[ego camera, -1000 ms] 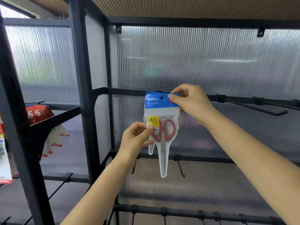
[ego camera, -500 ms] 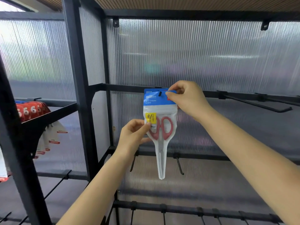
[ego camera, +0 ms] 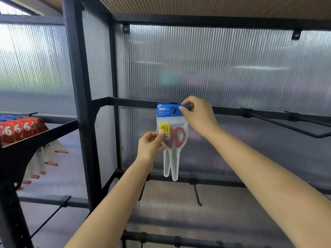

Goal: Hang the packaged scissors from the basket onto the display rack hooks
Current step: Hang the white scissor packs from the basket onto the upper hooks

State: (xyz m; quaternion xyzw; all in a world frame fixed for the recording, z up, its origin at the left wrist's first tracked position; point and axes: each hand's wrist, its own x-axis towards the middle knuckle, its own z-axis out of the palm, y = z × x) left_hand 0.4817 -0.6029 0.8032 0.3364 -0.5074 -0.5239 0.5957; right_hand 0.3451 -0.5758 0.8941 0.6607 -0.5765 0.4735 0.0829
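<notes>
A packaged pair of red-handled scissors (ego camera: 174, 140) with a blue header card hangs upright against the rack's middle crossbar (ego camera: 136, 103). My right hand (ego camera: 198, 116) pinches the top right corner of the blue header. My left hand (ego camera: 151, 145) pinches the pack's left edge beside the yellow sticker. The dark hang hole in the header sits just below the bar; the hook itself is hidden behind the pack. The basket is out of view.
Long empty hooks (ego camera: 286, 126) stick out from the same bar to the right. Two short hooks (ego camera: 197, 194) hang from the lower bar. At the left, red packs (ego camera: 19, 130) hang in a row beyond the black upright post (ego camera: 78, 104). Ribbed translucent panels back the rack.
The pack has shifted slightly up and back toward the crossbar with both hands still holding it; its header now lies closer against the bar. The camera has moved a little.
</notes>
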